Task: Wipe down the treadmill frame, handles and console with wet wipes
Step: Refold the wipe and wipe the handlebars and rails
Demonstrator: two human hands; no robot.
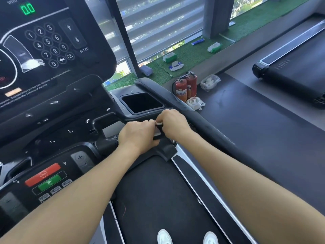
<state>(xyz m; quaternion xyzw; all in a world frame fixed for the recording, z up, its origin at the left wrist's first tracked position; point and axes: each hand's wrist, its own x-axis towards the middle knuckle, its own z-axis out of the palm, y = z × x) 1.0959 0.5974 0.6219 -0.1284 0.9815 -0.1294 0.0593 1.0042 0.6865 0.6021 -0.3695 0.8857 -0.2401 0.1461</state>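
I stand on a black treadmill whose console (44, 50) fills the upper left, with a number pad and a green 0.0 readout. Both hands meet at the short black handle (159, 133) below the cup holder (142, 104). My left hand (139, 134) grips the handle from the left. My right hand (174, 123) curls round it from the right and pinches a white wet wipe (159, 122), of which only a small edge shows. The long right handrail (202, 120) runs just beyond my right hand.
Red stop and green start buttons (47, 178) sit at lower left. Packs of wipes (175, 66) lie on the green turf ledge by the window. Two red fire extinguishers (186, 87) and bags of used wipes (210, 81) stand on the floor. Another treadmill (290, 67) is at right.
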